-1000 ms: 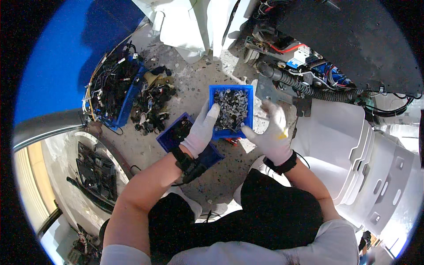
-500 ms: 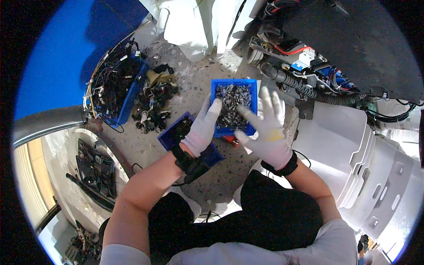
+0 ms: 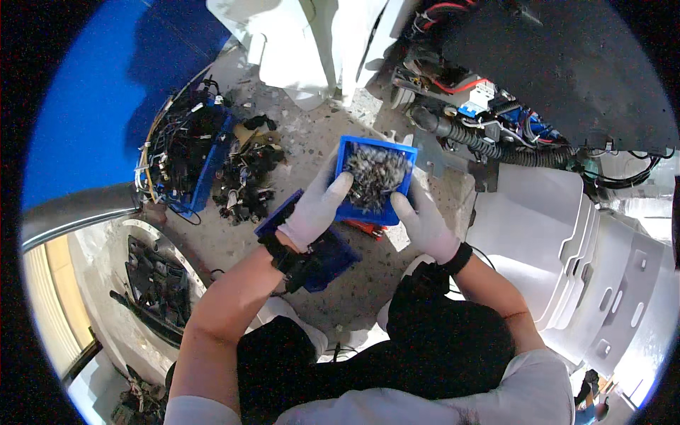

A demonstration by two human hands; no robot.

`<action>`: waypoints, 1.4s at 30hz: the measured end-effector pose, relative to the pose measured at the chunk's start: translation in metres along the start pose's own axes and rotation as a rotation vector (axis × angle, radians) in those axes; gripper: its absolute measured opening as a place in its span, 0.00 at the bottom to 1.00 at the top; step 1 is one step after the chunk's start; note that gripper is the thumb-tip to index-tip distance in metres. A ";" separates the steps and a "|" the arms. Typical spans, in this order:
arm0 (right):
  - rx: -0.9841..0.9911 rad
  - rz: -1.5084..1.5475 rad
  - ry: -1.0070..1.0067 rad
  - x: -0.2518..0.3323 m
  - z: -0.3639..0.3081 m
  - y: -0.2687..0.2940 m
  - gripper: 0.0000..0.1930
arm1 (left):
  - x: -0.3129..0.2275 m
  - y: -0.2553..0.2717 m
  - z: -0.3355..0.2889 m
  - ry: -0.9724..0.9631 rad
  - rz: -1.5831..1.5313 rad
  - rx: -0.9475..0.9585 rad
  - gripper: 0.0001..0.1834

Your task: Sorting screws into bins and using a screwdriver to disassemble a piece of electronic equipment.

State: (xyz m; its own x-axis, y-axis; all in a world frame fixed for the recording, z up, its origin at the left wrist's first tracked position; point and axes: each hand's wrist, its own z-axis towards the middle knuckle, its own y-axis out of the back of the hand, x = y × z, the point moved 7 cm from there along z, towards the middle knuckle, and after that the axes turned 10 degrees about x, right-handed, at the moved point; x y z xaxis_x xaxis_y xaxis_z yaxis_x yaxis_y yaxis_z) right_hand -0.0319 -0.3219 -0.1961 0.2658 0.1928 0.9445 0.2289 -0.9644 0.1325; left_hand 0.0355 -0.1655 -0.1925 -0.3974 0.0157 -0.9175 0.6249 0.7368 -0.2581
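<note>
Between my two gloved hands is a small blue plastic bin [image 3: 411, 152], full of small grey and dark metal pieces [image 3: 372, 170] that look blurred by motion. My left hand [image 3: 322, 202], in a white glove, grips the bin's left wall with the thumb over the rim. On the opposite side my right hand [image 3: 423, 221], also white-gloved, clasps the lower right wall, its thumb at the rim. The fingers of both hands are partly hidden under and behind the bin. A second, darker blue bin [image 3: 340, 265] sits below my left wrist, partly covered by it.
Something red [image 3: 368, 229] lies just under the held bin. To the left are a heap of dark parts [image 3: 248, 173] and a blue crate of tangled cables [image 3: 188, 156]. White stacked plastic bins [image 3: 524, 234] stand at right, below a machine with a corrugated hose [image 3: 482, 142].
My right hand has gone from spread fingers above the metal pieces to gripping the bin's right side. The bin has tilted slightly clockwise, and its contents now blur.
</note>
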 end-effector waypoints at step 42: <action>-0.044 0.140 -0.102 -0.057 -0.013 0.001 0.36 | 0.041 -0.012 -0.001 0.120 0.028 0.062 0.38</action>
State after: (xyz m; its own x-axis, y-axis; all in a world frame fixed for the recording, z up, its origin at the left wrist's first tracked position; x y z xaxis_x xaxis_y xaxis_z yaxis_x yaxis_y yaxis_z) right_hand -0.0587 -0.3357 -0.2464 0.3863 0.0709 0.9196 0.1425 -0.9897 0.0165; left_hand 0.0110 -0.1728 -0.2271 -0.4545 0.1187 -0.8828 0.6755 0.6920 -0.2547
